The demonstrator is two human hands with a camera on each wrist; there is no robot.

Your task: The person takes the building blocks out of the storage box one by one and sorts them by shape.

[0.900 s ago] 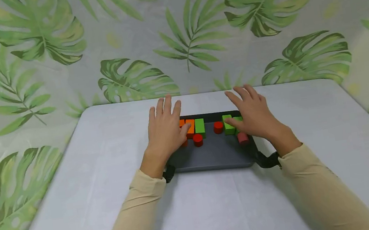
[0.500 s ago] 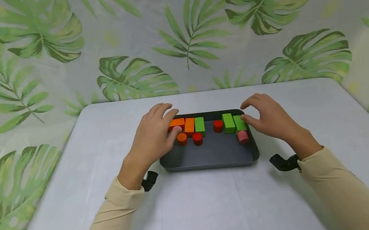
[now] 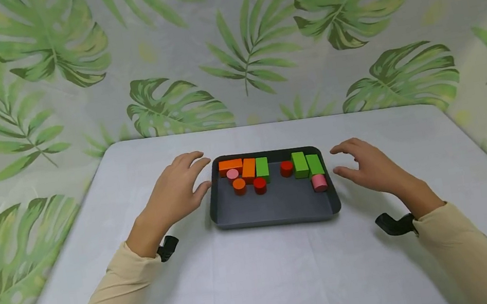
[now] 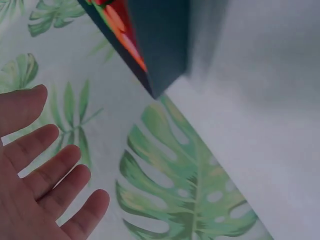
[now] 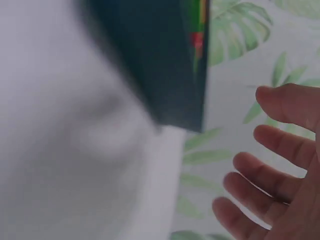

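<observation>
A dark grey tray [image 3: 275, 213] lies on the white table, with small blocks gathered along its far side. At its left end are orange blocks [image 3: 248, 170], a green block [image 3: 262, 169], a pink cylinder [image 3: 232, 175], an orange cylinder [image 3: 239, 187] and a red cylinder [image 3: 260, 186]. Toward the right sit another red cylinder [image 3: 286, 169], two green blocks [image 3: 300, 165] and a pink cylinder [image 3: 319, 183]. My left hand [image 3: 174, 189] hovers just left of the tray, fingers relaxed and holding nothing. Just off the right rim is my right hand [image 3: 369, 165], likewise bare, thumb apart from its fingers.
The white table [image 3: 266, 284] extends around the tray on all sides. Behind it hangs a leaf-patterned cloth [image 3: 251, 42]. Black wrist straps with camera mounts [image 3: 396, 224] stick out beneath each wrist.
Both hands have drawn apart from above the tray, the left going left and the right going right, uncovering the blocks at both ends. The tray and blocks stay in place.
</observation>
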